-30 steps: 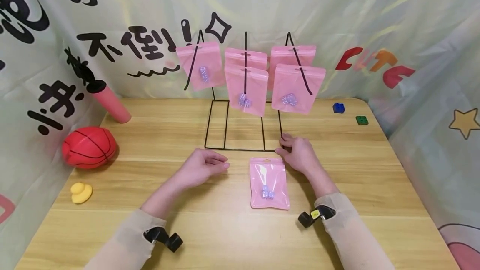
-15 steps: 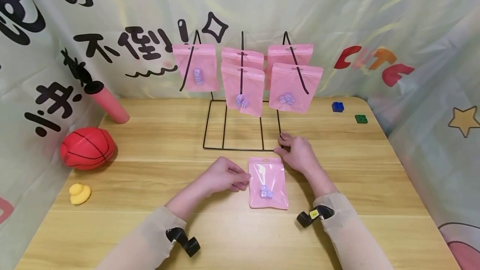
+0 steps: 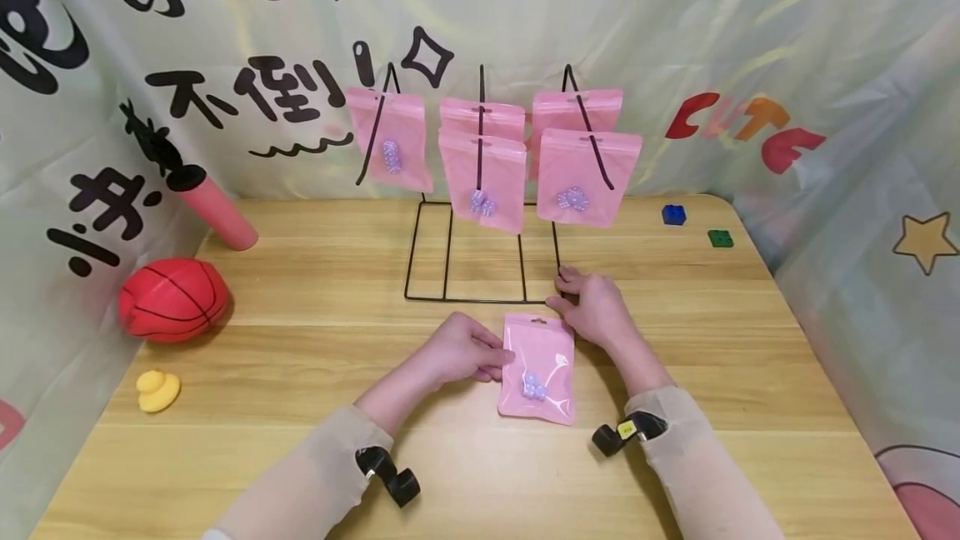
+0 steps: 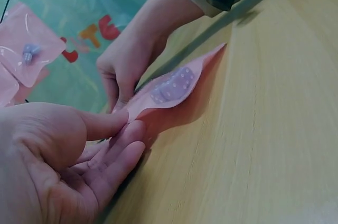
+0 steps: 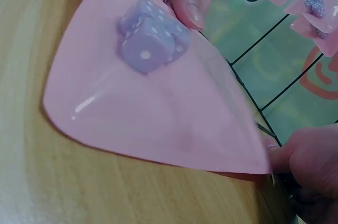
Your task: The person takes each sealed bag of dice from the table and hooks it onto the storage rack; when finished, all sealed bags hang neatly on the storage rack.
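A pink zip pouch (image 3: 538, 367) with several lilac dice (image 4: 174, 85) inside is on the table, its left side slightly lifted. My left hand (image 3: 467, 350) pinches the pouch's left edge between thumb and fingers, as the left wrist view shows up close. My right hand (image 3: 592, 307) grips the front right corner of a black wire display rack (image 3: 480, 301), just behind the pouch's upper right corner. More pink pouches hang on the rack's three arms: one pouch (image 3: 386, 136) on the left, two on the middle arm, two on the right.
A red toy basketball (image 3: 174, 300), a yellow rubber duck (image 3: 157, 391) and a pink cylinder (image 3: 221, 211) with a black top stand along the left. Blue (image 3: 673, 214) and green toy bricks (image 3: 721, 238) lie at the back right. A printed curtain (image 3: 720, 65) encloses the table.
My left hand has moved right to the pouch and taken hold of its left edge, which has lifted and tilted slightly. The right hand stays at the rack's corner.
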`<move>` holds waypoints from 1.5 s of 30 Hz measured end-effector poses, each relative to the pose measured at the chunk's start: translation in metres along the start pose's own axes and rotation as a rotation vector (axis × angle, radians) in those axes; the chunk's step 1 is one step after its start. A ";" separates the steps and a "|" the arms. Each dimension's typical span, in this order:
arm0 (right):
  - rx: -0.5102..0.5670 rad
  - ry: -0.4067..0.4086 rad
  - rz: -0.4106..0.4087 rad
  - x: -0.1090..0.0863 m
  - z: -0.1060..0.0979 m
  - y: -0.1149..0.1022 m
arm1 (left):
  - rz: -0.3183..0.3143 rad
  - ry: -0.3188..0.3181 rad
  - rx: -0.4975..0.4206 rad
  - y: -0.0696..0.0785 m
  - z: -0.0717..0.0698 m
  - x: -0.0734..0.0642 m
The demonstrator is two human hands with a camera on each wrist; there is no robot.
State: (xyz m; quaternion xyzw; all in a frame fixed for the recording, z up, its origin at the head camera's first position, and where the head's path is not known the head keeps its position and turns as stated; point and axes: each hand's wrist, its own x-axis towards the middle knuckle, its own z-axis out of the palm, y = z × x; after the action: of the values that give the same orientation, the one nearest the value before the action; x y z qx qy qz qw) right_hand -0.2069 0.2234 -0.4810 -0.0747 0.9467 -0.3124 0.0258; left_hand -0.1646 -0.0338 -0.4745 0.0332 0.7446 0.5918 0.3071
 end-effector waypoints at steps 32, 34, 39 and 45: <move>-0.017 0.009 -0.039 -0.002 -0.002 -0.002 | 0.549 0.299 0.266 0.023 -0.066 -0.049; -0.018 0.009 -0.039 -0.001 -0.002 -0.001 | 0.572 0.317 0.251 0.025 -0.074 -0.053; -0.018 0.009 -0.043 -0.002 -0.001 -0.002 | 0.626 0.361 0.223 0.032 -0.090 -0.066; -0.013 0.015 -0.041 -0.002 -0.001 0.000 | 0.686 0.422 0.227 0.042 -0.107 -0.082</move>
State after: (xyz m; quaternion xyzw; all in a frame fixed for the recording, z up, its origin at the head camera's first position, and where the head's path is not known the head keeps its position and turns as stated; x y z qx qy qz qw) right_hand -0.2054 0.2236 -0.4802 -0.0921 0.9471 -0.3071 0.0119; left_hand -0.1646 -0.1469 -0.3906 0.1906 0.7974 0.5679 -0.0728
